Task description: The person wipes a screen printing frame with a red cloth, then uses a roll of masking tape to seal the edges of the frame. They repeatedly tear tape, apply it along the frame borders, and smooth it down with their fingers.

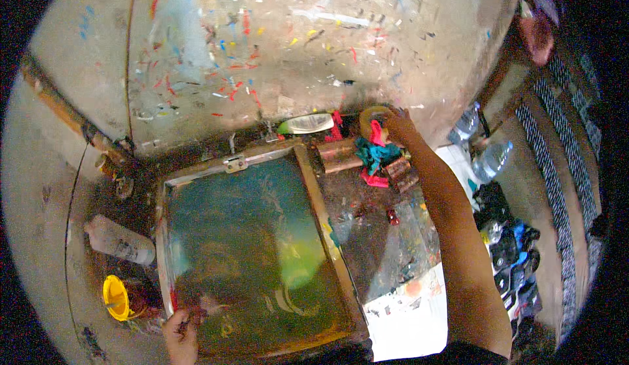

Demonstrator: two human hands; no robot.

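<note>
While the left hand (181, 335) grips the near left corner of a wood frame (319, 214), the right hand (400, 131) is up at the far side of the table (354, 234). Its fingers touch a tan roll (364, 124). I cannot tell if they are wrapped tight around it or just resting on it.

The frame lies flat on the table, a bit to the left of the middle. A dark green sheet (242, 234) fills it, with a bright yellow-green patch on its right side. A small metal plate (234, 163) sits on the far bar.

Just below the roll is a bunched teal rag (377, 154). A brown tube (337, 156) lies to the left of the rag, and a small brown block (401, 173) is on its other side. A white bottle (311, 124) with a green end lies past the far bar, to the left of the roll.

On the left, a cloudy bottle (121, 240) lies on its side beside the frame. Near it is a yellow tub (116, 297). White paper (409, 319) lies to the right of the frame, close to the person. A clear bottle (493, 160) is over on the right, past the right arm. Spots of paint in many colors dot the pale board (295, 44) at the back.
</note>
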